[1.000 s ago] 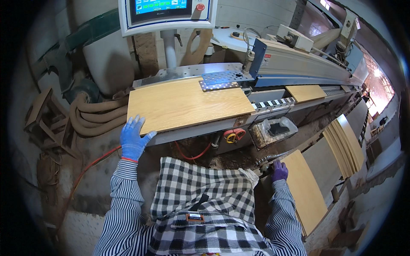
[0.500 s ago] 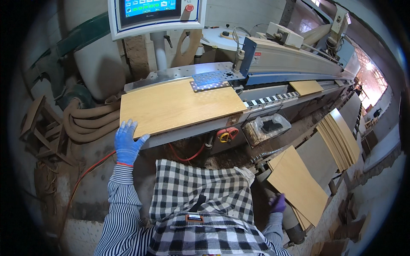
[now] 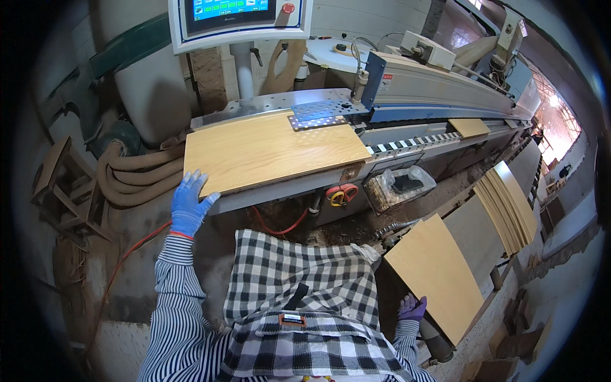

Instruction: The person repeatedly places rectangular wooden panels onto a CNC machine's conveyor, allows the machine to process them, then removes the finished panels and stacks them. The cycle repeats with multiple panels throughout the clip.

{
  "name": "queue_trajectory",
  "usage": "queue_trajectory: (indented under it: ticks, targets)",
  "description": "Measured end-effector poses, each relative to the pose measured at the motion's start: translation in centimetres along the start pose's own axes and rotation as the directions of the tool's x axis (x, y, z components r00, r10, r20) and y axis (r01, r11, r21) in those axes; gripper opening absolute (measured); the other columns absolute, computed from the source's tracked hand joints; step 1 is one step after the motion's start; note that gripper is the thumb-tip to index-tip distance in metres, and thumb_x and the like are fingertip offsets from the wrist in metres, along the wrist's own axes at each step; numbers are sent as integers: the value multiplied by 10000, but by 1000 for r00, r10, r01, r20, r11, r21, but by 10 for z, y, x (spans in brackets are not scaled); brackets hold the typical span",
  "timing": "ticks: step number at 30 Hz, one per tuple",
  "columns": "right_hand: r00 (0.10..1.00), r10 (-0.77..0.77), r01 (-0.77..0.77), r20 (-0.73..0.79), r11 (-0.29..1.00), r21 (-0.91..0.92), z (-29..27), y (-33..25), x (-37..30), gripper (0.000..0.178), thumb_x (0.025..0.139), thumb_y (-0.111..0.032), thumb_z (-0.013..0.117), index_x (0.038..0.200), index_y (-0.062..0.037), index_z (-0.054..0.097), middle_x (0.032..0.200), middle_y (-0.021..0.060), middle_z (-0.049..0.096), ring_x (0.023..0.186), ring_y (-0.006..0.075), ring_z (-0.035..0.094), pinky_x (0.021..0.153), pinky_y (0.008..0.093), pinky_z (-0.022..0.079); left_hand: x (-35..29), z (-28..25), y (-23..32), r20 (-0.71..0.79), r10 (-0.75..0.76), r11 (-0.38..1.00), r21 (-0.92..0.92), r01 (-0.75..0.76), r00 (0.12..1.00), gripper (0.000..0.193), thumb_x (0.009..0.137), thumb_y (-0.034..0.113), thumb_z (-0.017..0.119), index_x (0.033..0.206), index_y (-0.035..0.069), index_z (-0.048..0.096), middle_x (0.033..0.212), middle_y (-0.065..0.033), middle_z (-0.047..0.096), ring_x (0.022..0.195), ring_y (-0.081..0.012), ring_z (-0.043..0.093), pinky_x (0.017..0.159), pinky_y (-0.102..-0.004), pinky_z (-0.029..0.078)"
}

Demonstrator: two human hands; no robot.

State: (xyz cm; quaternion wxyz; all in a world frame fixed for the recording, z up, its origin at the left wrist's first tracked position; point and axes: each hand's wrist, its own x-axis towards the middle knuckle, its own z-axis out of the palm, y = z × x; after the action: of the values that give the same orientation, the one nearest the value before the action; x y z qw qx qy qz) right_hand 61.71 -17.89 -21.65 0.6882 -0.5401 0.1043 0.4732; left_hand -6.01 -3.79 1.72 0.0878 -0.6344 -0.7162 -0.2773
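Left hand: the left hand, in a blue glove, sits left of centre with its fingers spread, the fingertips resting on the lower left corner of the wooden panel.
Right hand: the right hand, in a purple glove, is low in the lower right of the frame, at the near corner of the second panel; it seems curled around that edge, but the checked cloth and the sleeve hide most of it, so I cannot tell the grip for sure.
Wooden panel: it lies flat on the counter of the long machine, directly above and right of the left hand, its long axis running left to right toward the feed track.
Second panel: a pale board, tilted, rising up and to the right from the right hand, apart from the machine.
Key relation: the left hand is the nearer one to the panel on the counter; the right hand is well apart from it.
Further out: a control screen in the upper middle, beige hoses at left, a stack of boards at right, and a small panel farther along the track.
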Motion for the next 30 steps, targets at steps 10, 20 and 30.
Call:
queue_trajectory:
  ticks: [10, 20, 30]
  targets:
    - [999, -42, 46, -19, 906, 421, -14, -23, 0, 801, 744, -594, 615, 1321, -71, 428, 1368, 133, 436, 1243, 314, 375, 1106, 431, 249, -21, -16, -34, 4, -126, 969, -213, 124, 992, 575, 793, 289, 719, 1287, 55, 540, 1384, -168, 471, 1322, -326, 377, 1094, -395, 305]
    - [998, -50, 57, -28, 929, 365, -44, -20, 27, 929, 685, -666, 629, 1354, -64, 399, 1407, 170, 381, 1258, 343, 367, 1080, 446, 305, -12, -13, -36, 13, -103, 939, -329, 102, 995, 564, 772, 259, 739, 1263, 43, 563, 1356, -163, 505, 1325, -316, 380, 1095, -387, 304]
    - [992, -125, 125, -23, 927, 354, -31, -17, 27, 805, 756, -649, 556, 1348, -114, 446, 1378, 173, 434, 1235, 377, 410, 1056, 507, 330, -4, -13, -14, 18, -75, 990, -118, 77, 997, 615, 754, 366, 742, 1250, 46, 570, 1326, -152, 531, 1322, -325, 377, 1092, -408, 306]
